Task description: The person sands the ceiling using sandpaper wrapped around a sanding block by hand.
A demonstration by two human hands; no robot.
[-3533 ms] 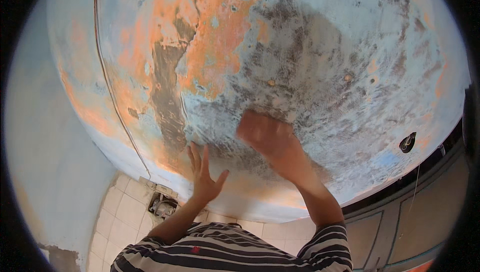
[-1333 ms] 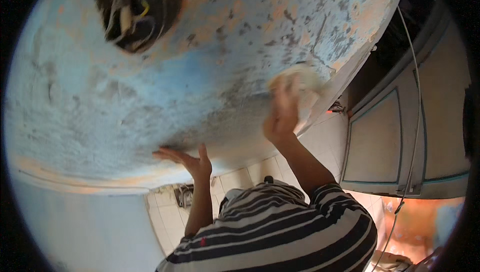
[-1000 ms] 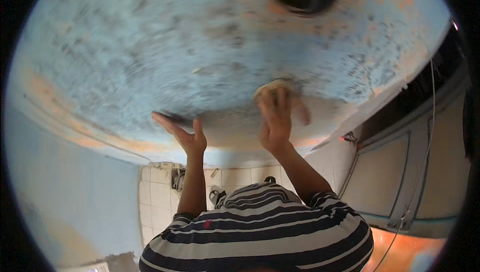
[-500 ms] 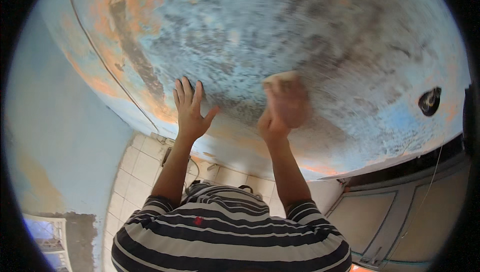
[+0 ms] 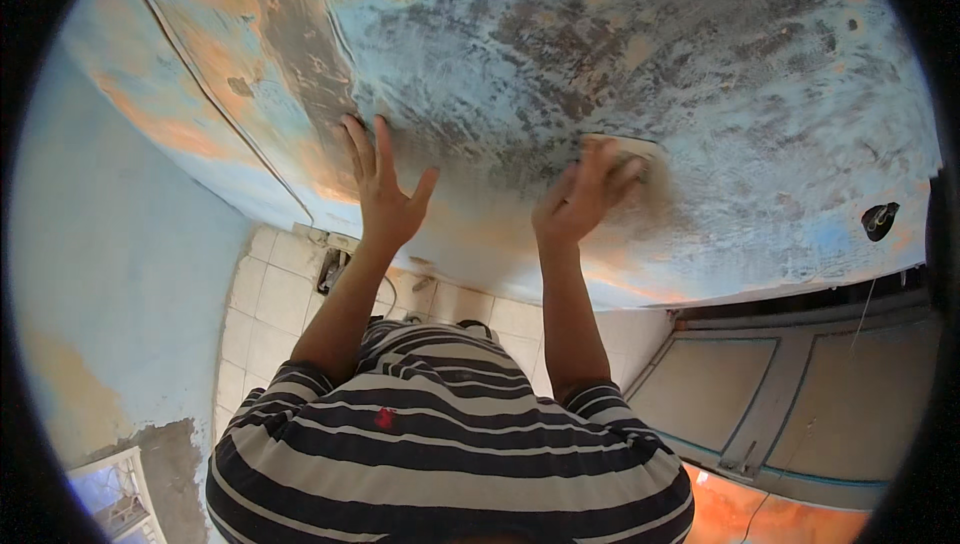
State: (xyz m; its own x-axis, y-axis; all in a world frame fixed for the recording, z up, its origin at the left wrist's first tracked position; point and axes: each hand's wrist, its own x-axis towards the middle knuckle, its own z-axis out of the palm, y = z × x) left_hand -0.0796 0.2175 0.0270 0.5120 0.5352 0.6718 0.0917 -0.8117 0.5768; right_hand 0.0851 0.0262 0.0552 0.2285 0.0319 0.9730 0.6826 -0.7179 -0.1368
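Observation:
A patchy wall (image 5: 480, 54) of light blue, grey and orange fills the upper view. Fingers spread, my left hand (image 5: 385, 194) rests on it near a grey plastered strip (image 5: 300, 44) and holds nothing. To its right, my right hand (image 5: 590, 194) presses a pale, flat piece of sandpaper (image 5: 630, 146) against a dark grey stained area. Motion blurs the sandpaper and the fingers around it, and its underside is hidden.
A cable (image 5: 190, 69) runs down the wall at left. At right is a dark hole (image 5: 879, 221) with wires in it. Below stand a grey panelled door (image 5: 700, 379) and, at left, a white-framed window (image 5: 120, 499). Pale tiles (image 5: 280, 294) cover the floor.
My right hand has moved the sandpaper right and slightly up the wall. My left hand stays spread, a little higher in view. The whole view has shifted slightly.

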